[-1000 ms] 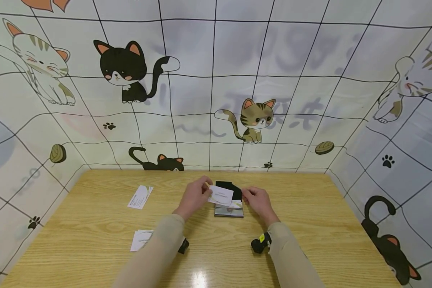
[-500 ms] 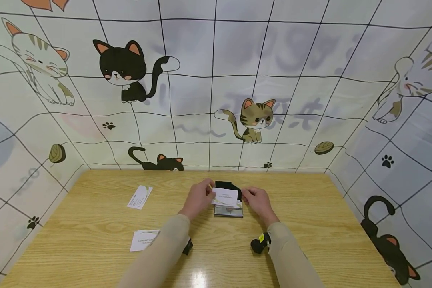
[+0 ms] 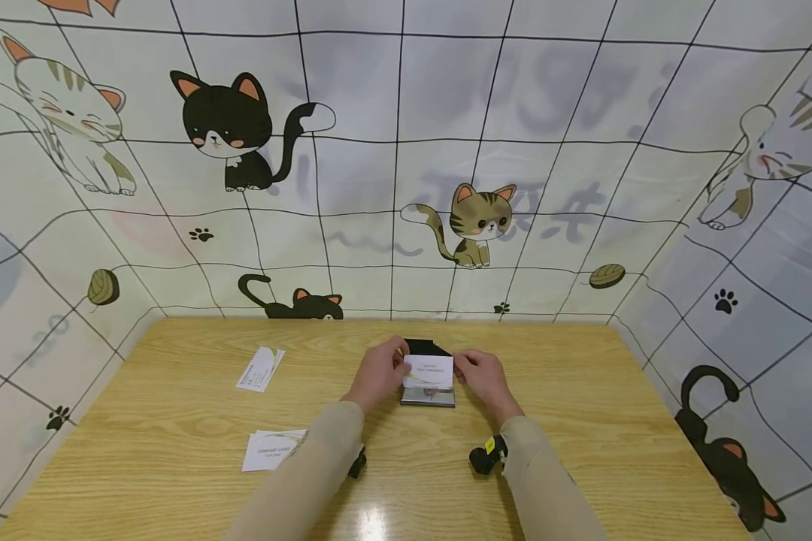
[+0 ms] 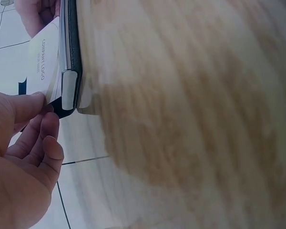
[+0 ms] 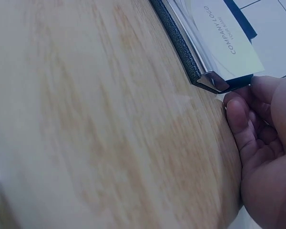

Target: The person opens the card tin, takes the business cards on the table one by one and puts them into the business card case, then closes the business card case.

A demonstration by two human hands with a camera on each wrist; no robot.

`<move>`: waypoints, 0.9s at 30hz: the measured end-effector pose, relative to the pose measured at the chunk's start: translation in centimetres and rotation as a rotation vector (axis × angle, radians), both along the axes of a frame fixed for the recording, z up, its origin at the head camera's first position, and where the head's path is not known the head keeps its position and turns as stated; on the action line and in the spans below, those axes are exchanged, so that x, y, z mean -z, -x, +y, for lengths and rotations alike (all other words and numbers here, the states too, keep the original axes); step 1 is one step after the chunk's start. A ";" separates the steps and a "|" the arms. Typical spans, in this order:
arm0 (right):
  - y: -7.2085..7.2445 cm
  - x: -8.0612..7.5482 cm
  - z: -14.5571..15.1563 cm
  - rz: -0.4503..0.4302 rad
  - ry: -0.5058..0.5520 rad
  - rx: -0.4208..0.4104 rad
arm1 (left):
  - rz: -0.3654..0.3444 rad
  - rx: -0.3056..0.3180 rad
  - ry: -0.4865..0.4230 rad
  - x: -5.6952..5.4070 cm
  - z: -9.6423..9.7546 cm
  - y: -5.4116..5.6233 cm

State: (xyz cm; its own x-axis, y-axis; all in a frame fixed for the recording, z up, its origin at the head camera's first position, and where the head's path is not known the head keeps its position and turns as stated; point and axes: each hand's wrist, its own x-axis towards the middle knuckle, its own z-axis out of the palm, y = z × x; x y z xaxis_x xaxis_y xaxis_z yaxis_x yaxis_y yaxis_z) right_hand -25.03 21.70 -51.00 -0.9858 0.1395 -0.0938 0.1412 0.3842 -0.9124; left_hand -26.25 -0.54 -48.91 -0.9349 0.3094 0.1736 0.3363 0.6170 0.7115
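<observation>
A white business card printed with "COMPANY LOGO" lies over an open card case, which has a shiny metal tray and a black lid raised behind it. With thumb and fingertips, my left hand pinches the card at its left end. At the case's right side, my right hand pinches the edge of the black lid, close to the card's right corner. The right wrist view shows the card slanting up from the metal edge of the case.
Further left on the wooden table lie two small groups of business cards, a farther one and a nearer one partly behind the left sleeve. A cat-patterned cloth walls the table at the back and sides.
My left hand has moved right with the business card, bringing it from the case's left side squarely over the case. My right hand has stayed at the case's right edge.
</observation>
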 end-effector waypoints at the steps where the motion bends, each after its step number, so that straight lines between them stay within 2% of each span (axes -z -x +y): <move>1: 0.0 0.0 0.0 0.000 -0.001 -0.001 | -0.004 -0.003 0.007 0.0 0.0 0.0; 9: -0.1 -0.1 0.0 0.003 -0.009 -0.004 | 0.003 -0.009 0.061 -0.2 0.2 -0.2; 15: -0.1 0.0 0.0 0.008 -0.007 -0.004 | -0.018 -0.019 0.124 -0.2 0.2 -0.3; 21: 0.0 0.1 0.0 0.002 0.000 -0.003 | -0.034 0.011 0.175 0.2 0.0 -0.2; 27: 0.0 0.1 0.1 0.012 -0.010 -0.010 | -0.048 0.037 0.183 0.3 -0.1 -0.3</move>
